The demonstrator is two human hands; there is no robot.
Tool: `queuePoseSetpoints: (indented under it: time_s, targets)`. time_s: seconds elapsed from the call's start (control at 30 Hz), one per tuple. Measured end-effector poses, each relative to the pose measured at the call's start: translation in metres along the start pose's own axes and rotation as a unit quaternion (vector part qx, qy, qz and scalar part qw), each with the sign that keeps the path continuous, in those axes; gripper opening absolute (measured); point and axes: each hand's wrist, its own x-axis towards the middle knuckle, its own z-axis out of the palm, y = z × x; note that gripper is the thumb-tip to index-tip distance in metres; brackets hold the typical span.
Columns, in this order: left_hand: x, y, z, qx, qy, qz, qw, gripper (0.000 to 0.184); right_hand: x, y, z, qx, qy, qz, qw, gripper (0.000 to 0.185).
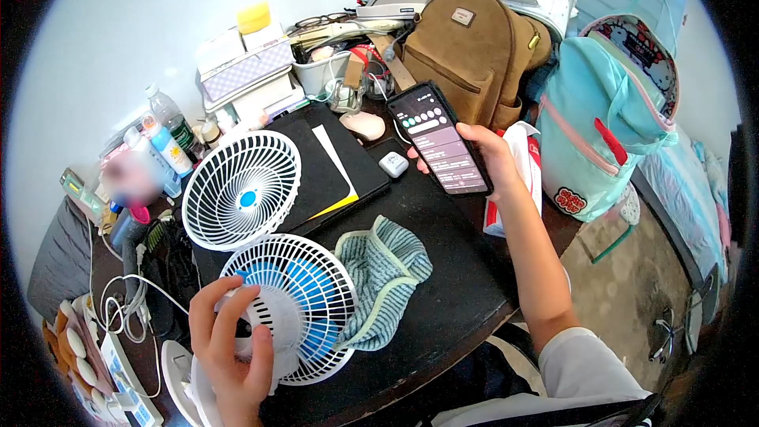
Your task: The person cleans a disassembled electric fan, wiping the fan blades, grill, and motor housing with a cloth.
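Observation:
My right hand (492,160) holds up a smartphone (439,141) with its lit screen facing me. My left hand (233,340) curls its fingers around the white motor housing of a small electric fan (316,312). Blue blades show through the fan's rear grille, and its white base (183,379) is partly hidden by my hand. Beyond the fan, a detached white grille (241,166) with a blue centre leans over a flat black item. A green striped cloth (383,281) lies crumpled against the fan's right side.
Behind stand a brown backpack (455,55) and a mint bag (593,111). A tissue pack (522,166) sits by my right forearm. A white earbud case (393,164) and a pink mouse (363,126) lie on the dark table (443,300). Bottles (168,142) and cables (126,308) crowd the left.

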Motion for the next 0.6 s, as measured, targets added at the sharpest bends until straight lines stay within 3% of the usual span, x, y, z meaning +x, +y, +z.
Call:
queuePoseSetpoints:
  time_s: [0.6]
  targets:
    - [-0.0014, -0.0018, 0.0, 0.001, -0.005, -0.004, 1.0, 0.039, 0.0004, 0.0003, -0.0027, -0.007, -0.011, -0.001, 1.0, 0.06]
